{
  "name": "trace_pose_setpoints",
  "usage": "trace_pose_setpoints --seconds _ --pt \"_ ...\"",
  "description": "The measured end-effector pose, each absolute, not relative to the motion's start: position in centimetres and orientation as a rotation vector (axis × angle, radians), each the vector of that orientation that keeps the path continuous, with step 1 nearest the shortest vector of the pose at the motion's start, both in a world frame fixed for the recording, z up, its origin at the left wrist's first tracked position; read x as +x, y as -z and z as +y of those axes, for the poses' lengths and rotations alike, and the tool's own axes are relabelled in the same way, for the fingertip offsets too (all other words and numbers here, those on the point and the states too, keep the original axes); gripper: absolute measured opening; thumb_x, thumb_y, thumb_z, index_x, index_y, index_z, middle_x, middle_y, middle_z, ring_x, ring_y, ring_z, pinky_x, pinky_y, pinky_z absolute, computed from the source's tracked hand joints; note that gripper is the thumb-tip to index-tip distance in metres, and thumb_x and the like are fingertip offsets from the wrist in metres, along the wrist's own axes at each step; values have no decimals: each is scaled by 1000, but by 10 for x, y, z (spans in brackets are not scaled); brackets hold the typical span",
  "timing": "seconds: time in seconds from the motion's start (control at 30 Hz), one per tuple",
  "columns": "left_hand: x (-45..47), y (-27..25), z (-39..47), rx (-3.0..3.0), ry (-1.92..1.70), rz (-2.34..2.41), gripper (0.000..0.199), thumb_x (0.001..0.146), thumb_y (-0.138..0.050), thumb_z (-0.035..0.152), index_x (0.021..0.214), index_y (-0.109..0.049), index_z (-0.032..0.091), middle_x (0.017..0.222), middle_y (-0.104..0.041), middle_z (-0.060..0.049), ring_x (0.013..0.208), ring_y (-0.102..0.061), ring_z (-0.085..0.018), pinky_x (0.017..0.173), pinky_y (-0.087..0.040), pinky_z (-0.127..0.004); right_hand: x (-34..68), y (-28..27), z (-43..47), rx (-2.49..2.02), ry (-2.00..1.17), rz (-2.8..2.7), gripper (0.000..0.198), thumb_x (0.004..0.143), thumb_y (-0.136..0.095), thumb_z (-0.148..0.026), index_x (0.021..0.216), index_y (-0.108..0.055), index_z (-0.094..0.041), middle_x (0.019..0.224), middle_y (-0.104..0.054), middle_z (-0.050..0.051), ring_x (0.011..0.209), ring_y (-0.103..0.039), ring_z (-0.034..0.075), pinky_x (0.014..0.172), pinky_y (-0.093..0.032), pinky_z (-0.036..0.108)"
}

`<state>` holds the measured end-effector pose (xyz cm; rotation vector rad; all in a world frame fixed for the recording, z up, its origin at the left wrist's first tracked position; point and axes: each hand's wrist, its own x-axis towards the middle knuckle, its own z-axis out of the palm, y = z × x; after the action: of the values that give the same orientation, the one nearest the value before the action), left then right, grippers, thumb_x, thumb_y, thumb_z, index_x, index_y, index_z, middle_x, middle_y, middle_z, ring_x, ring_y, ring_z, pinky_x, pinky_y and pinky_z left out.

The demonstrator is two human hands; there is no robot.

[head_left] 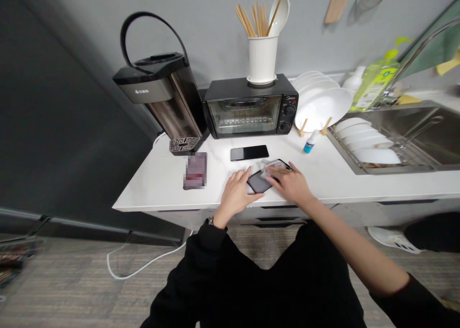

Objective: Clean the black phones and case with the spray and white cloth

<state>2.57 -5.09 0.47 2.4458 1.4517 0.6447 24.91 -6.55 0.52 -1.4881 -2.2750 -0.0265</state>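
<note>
A smartphone lies at a slant on the white countertop, its dark screen facing up. My left hand holds its left end, with thumb and fingers spread around the edges. On the upper part of the screen, the fingers of my right hand press a crumpled white tissue. The hand covers part of both. Just behind them rests a second black phone, flat and untouched. To the right stands a small spray bottle with a blue label. A blurred purplish flat item lies to the left.
A hot water dispenser stands back left, beside a toaster oven carrying a white holder of chopsticks. Plates lean on a rack. The sink holds bowls. A person's shoe shows at the lower right.
</note>
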Motion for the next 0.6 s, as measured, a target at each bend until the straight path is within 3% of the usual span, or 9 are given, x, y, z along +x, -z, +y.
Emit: trace_pose_setpoints --seconds 0.13,0.23,0.33,0.47,0.6 --pt "25 -5 -51 2434 -622 1452 99 83 -82 55 163 -35 23 130 -60 -12 120 -57 -33 107 -48 -47 239 -5 -69 -1432 42 -2288 54 107 -47 -51 140 -66 -12 141 -69 20 131 -67 34 122 -40 58" --pt "23 -4 -51 2429 -612 1429 92 87 -79 48 164 -34 22 126 -59 -11 116 -57 -32 105 -50 -45 226 -3 -75 -1158 -117 -2433 52 108 -45 -52 145 -63 -19 144 -69 13 135 -65 28 123 -40 51" --pt "24 -4 -51 2439 -642 1448 96 84 -80 56 163 -36 24 125 -58 -11 118 -56 -33 106 -49 -46 238 -2 -64 -1328 -47 -2342 47 110 -42 -50 142 -65 -25 142 -70 9 134 -66 29 124 -35 60" --pt "27 -5 -51 2444 -638 1484 100 81 -81 62 163 -36 25 127 -58 -11 120 -56 -34 107 -49 -48 256 -4 -59 -1546 140 -2225 53 108 -45 -53 139 -66 -16 142 -68 18 127 -69 35 124 -29 67" --pt "28 -6 -51 2442 -614 1472 96 85 -79 58 163 -34 23 125 -59 -11 118 -57 -33 106 -49 -47 251 -6 -75 -1143 -70 -2523 55 109 -43 -55 146 -61 -19 149 -65 12 137 -63 28 126 -33 55"
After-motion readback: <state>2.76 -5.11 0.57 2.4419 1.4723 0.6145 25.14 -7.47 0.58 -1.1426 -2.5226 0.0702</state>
